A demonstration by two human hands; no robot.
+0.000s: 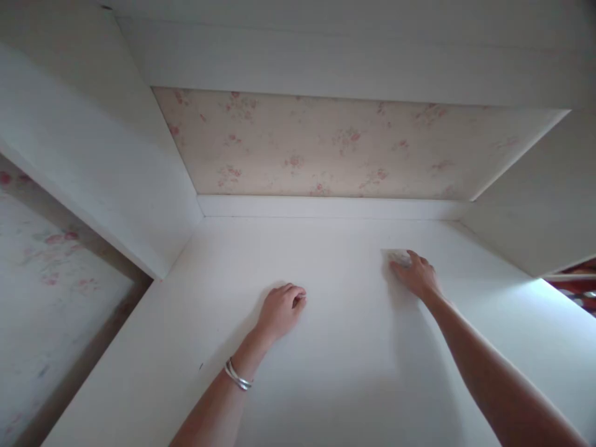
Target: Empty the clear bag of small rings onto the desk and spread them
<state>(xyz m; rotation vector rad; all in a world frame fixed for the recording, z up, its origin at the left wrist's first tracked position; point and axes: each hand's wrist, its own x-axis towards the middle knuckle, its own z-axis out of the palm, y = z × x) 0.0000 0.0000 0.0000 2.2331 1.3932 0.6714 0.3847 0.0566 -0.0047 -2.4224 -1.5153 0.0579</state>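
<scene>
Pale wad lies on the white surface, just left of the right hand, its fingers bent onto it; long axis roughly crosswise. Left hand farther off, fingers curled, contents undeterminable.

A wide, smooth, matte white board lies flat, its surface plain apart from a short dark mark on its left part. It is brightest along its right side, while soft grey shadows dull its middle and right. On the board's right half, toward its far edge, sits a small, crumpled, whitish, partly translucent wad of thin material; whether cloth, paper or plastic cannot be told. The wad is bunched and low, gripped at its right end, which is hidden, while its loose left end spreads over the board, with a shadow falling just beside it on the white surface.
</scene>
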